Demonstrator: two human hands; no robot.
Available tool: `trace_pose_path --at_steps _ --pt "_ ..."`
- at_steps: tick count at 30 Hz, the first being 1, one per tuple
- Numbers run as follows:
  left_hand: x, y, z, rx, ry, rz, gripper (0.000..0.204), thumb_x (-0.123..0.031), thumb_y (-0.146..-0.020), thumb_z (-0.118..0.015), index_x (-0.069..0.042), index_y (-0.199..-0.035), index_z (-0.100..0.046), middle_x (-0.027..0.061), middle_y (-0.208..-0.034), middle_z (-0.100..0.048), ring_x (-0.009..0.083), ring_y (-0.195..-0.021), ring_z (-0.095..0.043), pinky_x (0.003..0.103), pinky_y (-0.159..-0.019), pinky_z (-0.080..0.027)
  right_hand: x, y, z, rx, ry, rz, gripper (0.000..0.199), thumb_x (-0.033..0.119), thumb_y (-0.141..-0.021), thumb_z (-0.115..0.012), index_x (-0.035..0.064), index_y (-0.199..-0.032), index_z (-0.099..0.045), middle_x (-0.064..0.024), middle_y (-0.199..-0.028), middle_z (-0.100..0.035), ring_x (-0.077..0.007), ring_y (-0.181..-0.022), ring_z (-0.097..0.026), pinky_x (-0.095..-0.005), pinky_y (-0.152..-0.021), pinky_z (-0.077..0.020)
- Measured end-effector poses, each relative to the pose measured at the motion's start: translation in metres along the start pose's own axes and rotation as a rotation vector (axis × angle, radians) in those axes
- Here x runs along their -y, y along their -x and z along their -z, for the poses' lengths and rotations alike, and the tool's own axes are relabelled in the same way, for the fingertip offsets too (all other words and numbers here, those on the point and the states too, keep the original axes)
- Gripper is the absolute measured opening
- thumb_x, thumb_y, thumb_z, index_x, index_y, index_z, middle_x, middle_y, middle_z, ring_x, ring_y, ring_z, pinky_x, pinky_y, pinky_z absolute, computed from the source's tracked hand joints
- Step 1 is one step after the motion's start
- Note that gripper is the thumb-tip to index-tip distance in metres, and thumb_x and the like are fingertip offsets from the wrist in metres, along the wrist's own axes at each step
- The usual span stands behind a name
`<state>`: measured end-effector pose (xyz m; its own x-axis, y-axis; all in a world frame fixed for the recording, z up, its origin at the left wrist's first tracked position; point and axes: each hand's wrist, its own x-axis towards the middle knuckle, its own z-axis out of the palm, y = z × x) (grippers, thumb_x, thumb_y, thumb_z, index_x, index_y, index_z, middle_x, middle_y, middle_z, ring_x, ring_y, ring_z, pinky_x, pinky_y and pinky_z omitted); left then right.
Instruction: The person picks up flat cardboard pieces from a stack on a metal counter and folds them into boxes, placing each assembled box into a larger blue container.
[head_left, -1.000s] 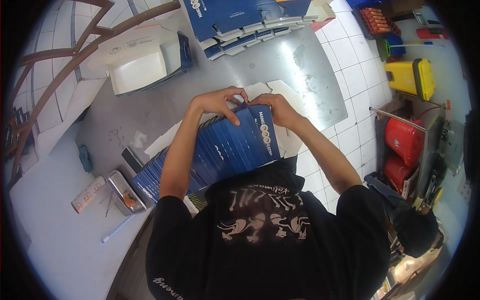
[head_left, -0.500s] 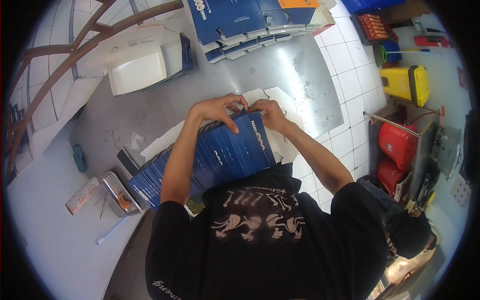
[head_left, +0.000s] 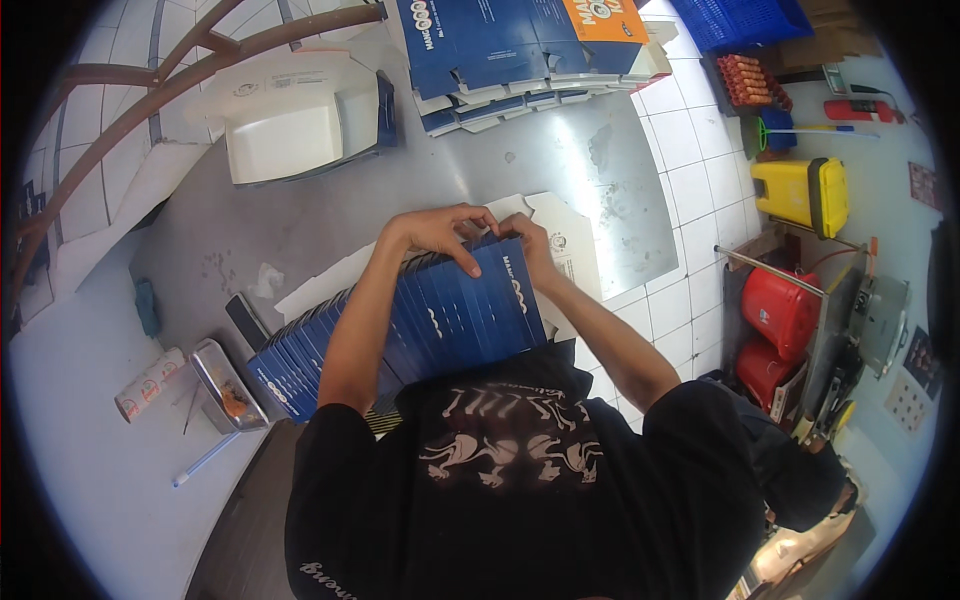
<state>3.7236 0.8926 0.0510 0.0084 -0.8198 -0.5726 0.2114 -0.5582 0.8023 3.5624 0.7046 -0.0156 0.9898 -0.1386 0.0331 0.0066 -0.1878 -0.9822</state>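
Observation:
A long row of blue cardboard boxes (head_left: 400, 320), nested tightly into one another, lies slantwise against my front on the metal table. At its right end, my left hand (head_left: 440, 235) curves over the top edge. Its thumb presses the blue face and its fingers bend toward the far side. Close beside it, my right hand (head_left: 530, 250) has its bent fingers at the upper corner of the end box, their tips partly hidden. Under and beyond the row lies a flat white cardboard blank (head_left: 565, 235).
An opened white-lined box (head_left: 280, 145) stands at the far left, a stack of flat blue cartons (head_left: 500, 50) at the back. Left of the row lie a phone (head_left: 247, 318), a metal tray (head_left: 228, 385), a paper cup (head_left: 150, 385) and a pen (head_left: 205, 460). Bins (head_left: 800, 195) stand right.
My view has shifted slightly, so the scene sits a little differently. My right hand's fingers have moved slightly at the box corner; my left hand keeps its place on the row.

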Motion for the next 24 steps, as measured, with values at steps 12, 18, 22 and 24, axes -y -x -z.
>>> trace_pose_path --at_steps 12,18,22,24 --pt "0.003 0.017 -0.002 -0.158 0.224 -0.060 0.077 -0.010 -0.060 -0.099 -0.012 -0.123 -0.054 0.0101 -0.131 -0.057 0.0323 -0.127 -0.058 0.042 -0.104 -0.048 -0.005 -0.040 -0.033 0.196 -0.468 -0.237 0.022 0.012 -0.091 -0.072 0.0084 -0.100 -0.052 -0.0029 -0.093 -0.055 -0.0083 -0.085 -0.054 -0.0243 -0.073 -0.0459" --pt "0.026 0.021 -0.009 -0.267 0.211 -0.089 0.062 -0.007 -0.062 -0.098 -0.008 -0.109 -0.057 0.0070 -0.119 -0.063 0.0262 -0.122 -0.060 0.037 -0.101 -0.048 0.011 -0.043 -0.026 0.292 -0.227 -0.127 0.018 0.012 -0.094 -0.070 0.0086 -0.093 -0.052 -0.0012 -0.089 -0.057 -0.0065 -0.083 -0.054 -0.0242 -0.074 -0.0456" --pt "0.015 0.013 -0.006 -0.262 0.188 -0.112 0.061 -0.012 -0.061 -0.100 -0.008 -0.106 -0.059 0.0078 -0.114 -0.065 0.0239 -0.114 -0.062 0.035 -0.097 -0.049 -0.010 -0.041 -0.037 0.282 -0.385 -0.167 0.014 0.010 -0.095 -0.067 0.0080 -0.094 -0.054 -0.0021 -0.090 -0.060 -0.0081 -0.085 -0.056 -0.0251 -0.076 -0.0465" --pt "0.012 0.020 -0.012 -0.282 0.200 -0.060 0.064 -0.014 -0.059 -0.101 -0.008 -0.108 -0.060 0.0086 -0.113 -0.066 0.0234 -0.110 -0.062 0.035 -0.095 -0.050 -0.006 -0.039 -0.031 0.339 -0.251 -0.158 0.014 0.011 -0.093 -0.069 0.0069 -0.096 -0.056 -0.0031 -0.091 -0.062 -0.0097 -0.086 -0.058 -0.0272 -0.077 -0.0477"
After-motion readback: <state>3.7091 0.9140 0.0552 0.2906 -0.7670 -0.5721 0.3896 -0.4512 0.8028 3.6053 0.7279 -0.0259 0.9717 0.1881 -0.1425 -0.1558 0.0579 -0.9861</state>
